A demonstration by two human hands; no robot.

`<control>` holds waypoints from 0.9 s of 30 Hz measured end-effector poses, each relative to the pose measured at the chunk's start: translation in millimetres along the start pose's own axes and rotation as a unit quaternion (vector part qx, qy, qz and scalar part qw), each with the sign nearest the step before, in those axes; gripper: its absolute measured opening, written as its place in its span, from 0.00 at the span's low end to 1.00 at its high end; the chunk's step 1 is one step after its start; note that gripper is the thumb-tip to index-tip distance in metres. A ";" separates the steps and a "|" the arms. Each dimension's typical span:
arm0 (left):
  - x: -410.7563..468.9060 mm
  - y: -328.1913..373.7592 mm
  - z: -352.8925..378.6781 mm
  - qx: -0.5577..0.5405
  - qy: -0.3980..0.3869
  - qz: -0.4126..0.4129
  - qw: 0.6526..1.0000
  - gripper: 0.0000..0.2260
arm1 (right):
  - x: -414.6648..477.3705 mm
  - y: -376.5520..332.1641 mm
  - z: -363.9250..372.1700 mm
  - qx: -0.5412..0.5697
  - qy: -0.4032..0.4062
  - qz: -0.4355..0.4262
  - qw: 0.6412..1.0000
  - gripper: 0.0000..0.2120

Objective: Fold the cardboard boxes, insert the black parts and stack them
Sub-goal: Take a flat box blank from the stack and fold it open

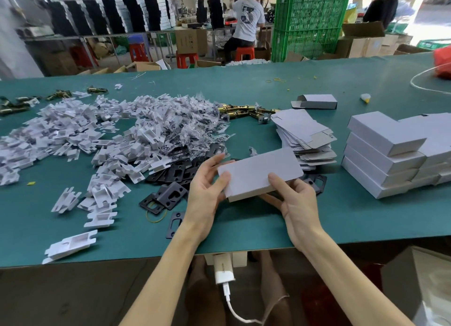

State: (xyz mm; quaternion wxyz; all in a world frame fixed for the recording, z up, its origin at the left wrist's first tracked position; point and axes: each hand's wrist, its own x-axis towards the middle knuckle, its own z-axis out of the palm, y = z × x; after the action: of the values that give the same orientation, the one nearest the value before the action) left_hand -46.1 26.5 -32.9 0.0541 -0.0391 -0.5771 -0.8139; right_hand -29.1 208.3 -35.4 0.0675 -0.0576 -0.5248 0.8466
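A worker at a long green table [341, 216] holds a closed cardboard box [258, 174] just above the surface, between a sprawling heap of white inserts [117, 130] on the left and a stack of finished boxes [385, 155] on the right. A pile of flat blanks [305, 133] lies just behind the held box. The left hand [207, 186] grips the box's left end, thumb on top and fingers curled round the end; the right hand [292, 198] pinches the near right edge, thumb above and fingers beneath. The box's long axis runs left to right, its right end nearer the stack, so the right hand looks better placed to carry it over. Bare table separates box and stack; the table's near edge runs under the wrists. Black plates [170, 194] lie scattered beneath and left of the hands.
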 end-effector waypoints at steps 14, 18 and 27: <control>4.2 5.4 -2.8 -0.039 0.035 -0.068 0.996 0.15 | -2.0 -1.3 -4.9 0.002 -0.108 0.026 0.994 0.19; 5.7 6.5 -4.6 -0.079 0.026 -0.079 0.993 0.15 | -3.8 -2.1 -4.4 0.001 -0.122 0.018 0.992 0.17; 2.6 -0.6 -3.7 0.031 0.003 -0.041 0.999 0.16 | -7.3 -1.1 0.6 -0.023 -0.130 -0.005 0.991 0.11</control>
State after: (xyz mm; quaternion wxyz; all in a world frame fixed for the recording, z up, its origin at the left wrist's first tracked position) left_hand -48.8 23.1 -34.4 0.0234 -0.0110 -0.6031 -0.7972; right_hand -21.9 207.0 -33.9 0.0019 0.0536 -0.5489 0.8342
